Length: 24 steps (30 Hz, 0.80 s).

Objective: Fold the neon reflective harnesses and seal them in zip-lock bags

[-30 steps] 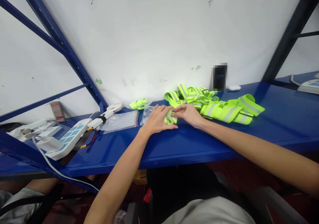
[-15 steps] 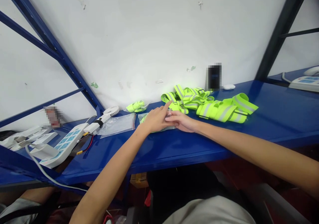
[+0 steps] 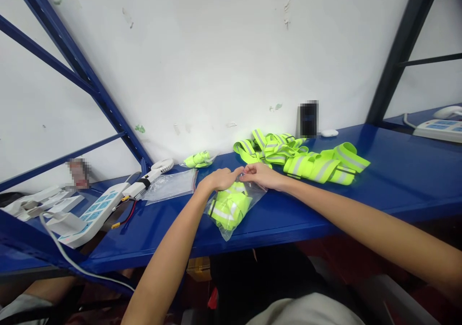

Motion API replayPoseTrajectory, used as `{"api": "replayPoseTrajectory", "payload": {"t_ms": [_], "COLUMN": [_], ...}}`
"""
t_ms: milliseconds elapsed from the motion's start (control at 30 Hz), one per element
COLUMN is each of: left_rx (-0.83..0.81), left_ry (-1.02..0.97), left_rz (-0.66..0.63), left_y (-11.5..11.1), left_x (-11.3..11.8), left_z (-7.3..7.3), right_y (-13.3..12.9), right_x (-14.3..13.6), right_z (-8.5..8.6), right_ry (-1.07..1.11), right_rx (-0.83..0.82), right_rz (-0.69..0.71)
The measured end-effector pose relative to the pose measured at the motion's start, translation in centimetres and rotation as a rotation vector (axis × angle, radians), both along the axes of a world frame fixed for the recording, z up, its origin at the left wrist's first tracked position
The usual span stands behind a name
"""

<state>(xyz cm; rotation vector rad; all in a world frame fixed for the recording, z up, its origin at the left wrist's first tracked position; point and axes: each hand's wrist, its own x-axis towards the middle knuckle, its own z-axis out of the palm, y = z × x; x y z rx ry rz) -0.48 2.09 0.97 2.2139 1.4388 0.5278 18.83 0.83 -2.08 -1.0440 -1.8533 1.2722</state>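
Note:
A clear plastic bag (image 3: 228, 232) holds a folded neon-yellow reflective strap (image 3: 231, 205) with silver stripes. Its upper edge is pinched between the fingers of my left hand (image 3: 224, 178) and my right hand (image 3: 260, 175), which almost meet there. The bag hangs down toward me over the blue shelf. Just beyond my right hand lies a loose heap of the same reflective straps (image 3: 321, 166). To the left of my left hand are flat clear plastic bags (image 3: 171, 186), and behind them a small bagged strap bundle (image 3: 198, 160).
A white power strip (image 3: 96, 214) with plugs and a cable lies at the left, beside a white handheld fan (image 3: 144, 183) and a red-black wire (image 3: 129, 215). At the wall stand a blurred dark object (image 3: 308, 119) and a white case (image 3: 329, 133). Blue posts (image 3: 83, 74) rise at the left.
The filled bag has swung toward me, so its folded strap now shows below my hands. Both hands have come together at the bag's upper edge, and the left index finger is no longer raised.

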Motion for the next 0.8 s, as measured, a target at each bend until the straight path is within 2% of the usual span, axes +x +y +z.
{"api": "replayPoseTrajectory", "payload": {"t_ms": [133,233,300,433,567,800], "left_rx": [-0.089,-0.090,-0.075,-0.062,-0.057,-0.141], "left_ry": [-0.021,-0.159,-0.213,-0.224,-0.204,-0.421], "left_rz": [-0.089,-0.045,-0.039,-0.051,-0.064,-0.078], "left_y": [-0.4,-0.6,-0.6,-0.6,-0.4,0.3], "left_x": [-0.5,-1.0,-1.2,-1.1,-1.0,-0.8], "left_z": [-1.1,-1.8,-2.3,-2.7,-2.6,-3.2], "right_y": [0.1,0.2,0.3,0.3,0.3,0.7], "right_x": [0.1,-0.1,-0.2,-0.2,0.0,0.3], "right_z": [-0.1,-0.5,-0.6,-0.5,-0.3,-0.7], "right_ry": [-0.128,-0.186,-0.221,-0.312,-0.350,-0.137], "right_rx": [0.182,0.385,0.446,0.426,0.312,0.229], "right_rz": [-0.065,-0.079,-0.076,-0.034,-0.009,0.062]}}
